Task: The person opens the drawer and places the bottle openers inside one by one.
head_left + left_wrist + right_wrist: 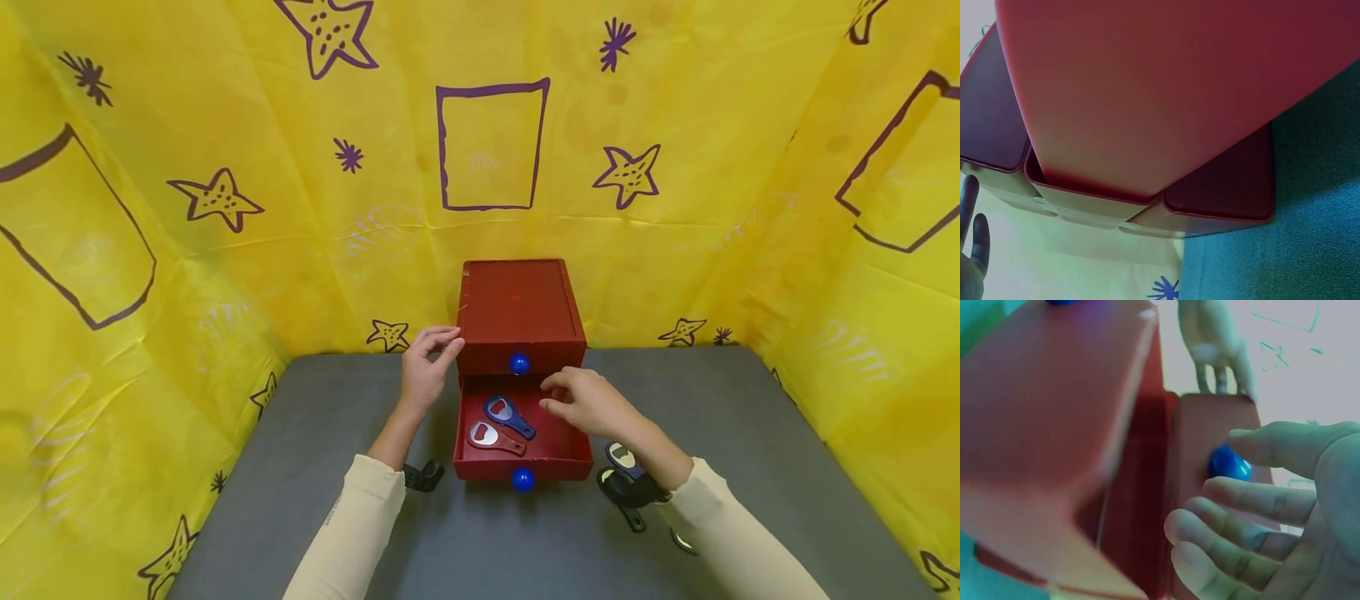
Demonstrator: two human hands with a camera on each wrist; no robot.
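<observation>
A: What does the head view show?

B: A red cabinet [517,300] on the bench [337,433], its lower drawer [487,469] pulled out. Inside lie a blue bottle opener [509,417] and, just beside it, a red bottle opener [497,437]. The left hand [427,373] touches the cabinet's upper front corner with its fingertips; the right hand [588,402] hangs over the drawer's right side, fingers loosely bent, nothing in them.

A: And by the right forearm?

B: More openers on the bench, partly hidden: a navy opener [624,458] and a black opener [634,520]. I'd watch the right sleeve [738,537]; if that arm drops or sweeps sideways, it could drag them.

A: Left wrist view?

B: Mostly red plastic, close up. Two fingers show at the edge, straight, gripping nothing I can see. With so light a touch, I think the cabinet could slide or twist if someone shoved the drawer hard.

A: Right wrist view?

B: Fingers and thumb well apart, empty, with the upper drawer's blue knob [1230,465] behind them. Lifting carelessly could knock knuckles on that knob, and closing the drawer too soon could pinch fingertips.
</observation>
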